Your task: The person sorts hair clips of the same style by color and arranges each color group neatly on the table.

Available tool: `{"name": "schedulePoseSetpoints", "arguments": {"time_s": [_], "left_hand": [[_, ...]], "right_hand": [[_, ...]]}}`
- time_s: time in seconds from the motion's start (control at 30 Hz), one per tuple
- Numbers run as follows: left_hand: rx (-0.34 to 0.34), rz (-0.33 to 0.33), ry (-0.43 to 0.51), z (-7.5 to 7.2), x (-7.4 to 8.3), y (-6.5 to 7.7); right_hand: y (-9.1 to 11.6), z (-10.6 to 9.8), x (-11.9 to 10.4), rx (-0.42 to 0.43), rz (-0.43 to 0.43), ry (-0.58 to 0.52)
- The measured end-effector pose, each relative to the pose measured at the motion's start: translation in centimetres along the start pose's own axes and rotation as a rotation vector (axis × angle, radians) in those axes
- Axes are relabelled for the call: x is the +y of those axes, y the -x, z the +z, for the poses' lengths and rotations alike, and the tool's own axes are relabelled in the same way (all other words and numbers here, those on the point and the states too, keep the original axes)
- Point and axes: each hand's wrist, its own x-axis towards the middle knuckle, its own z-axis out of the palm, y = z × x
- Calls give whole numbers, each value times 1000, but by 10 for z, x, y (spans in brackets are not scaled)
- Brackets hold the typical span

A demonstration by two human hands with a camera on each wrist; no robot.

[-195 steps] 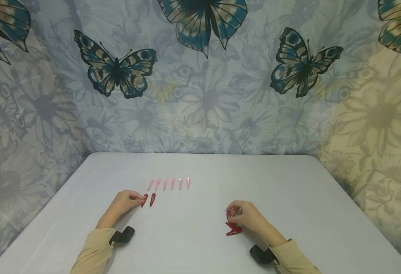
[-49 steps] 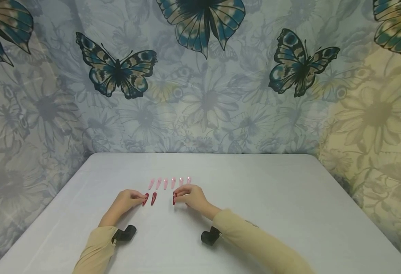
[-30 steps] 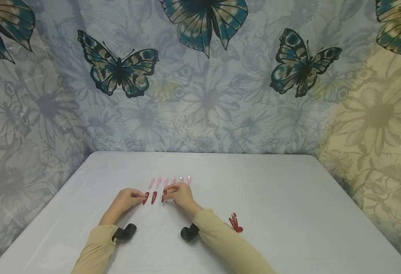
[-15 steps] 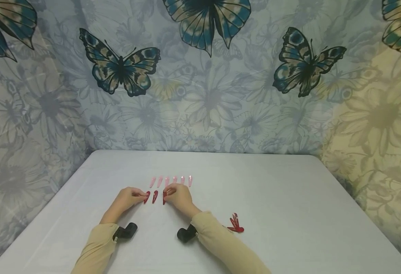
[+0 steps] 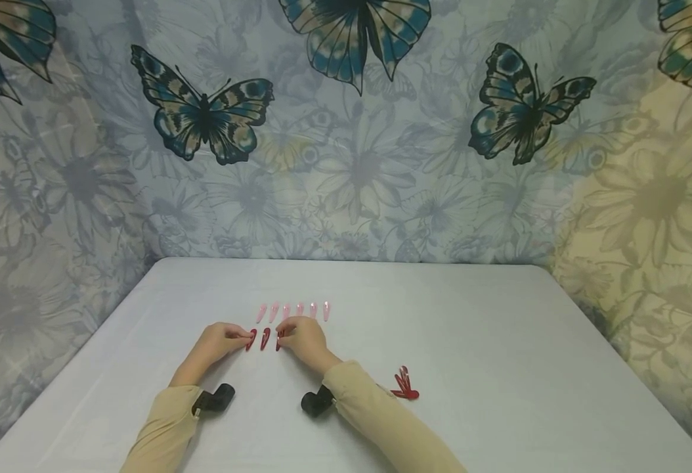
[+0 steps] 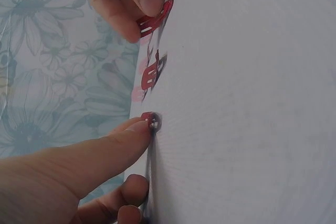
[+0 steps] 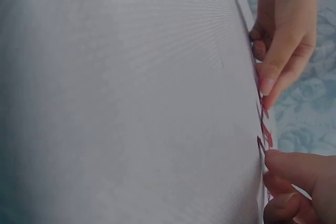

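Observation:
My left hand (image 5: 220,343) pinches the leftmost red snap hair clip (image 6: 146,115) between thumb and finger, down at the tabletop. A second red hair clip (image 5: 266,339) lies free just right of it. Beside that one, my right hand (image 5: 303,339) holds a third red hair clip (image 6: 157,20) by its edge, close over the table and tilted in the left wrist view; fingers cover part of it. Behind these, several pink hair clips (image 5: 261,313) lie in a row, and the right hand overlaps the lower ends of some.
A small fanned pile of red hair clips (image 5: 406,386) lies to the right, beyond the right sleeve (image 5: 381,414). The white table (image 5: 499,341) reaches back to a wall covered with butterfly and flower print (image 5: 364,171).
My right hand has come from the pile at right to the row, bringing a red hair clip beside the second one, then shifted slightly left. My left hand stays on the leftmost clip.

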Motion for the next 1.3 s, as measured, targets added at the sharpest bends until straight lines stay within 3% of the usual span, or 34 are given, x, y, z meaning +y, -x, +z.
{"name": "schedulePoseSetpoints", "arguments": {"time_s": [0.67,1.1,1.3], "left_hand": [[-4,-11,1,-3,5,2],[-5,-2,7,-1,3,3],[-7,1,-1,-2,3,3]], "right_hand": [[-4,1,-1,15,42,85],[-4,2,1,3,59,94],[-5,2,1,5,71,39]]}}
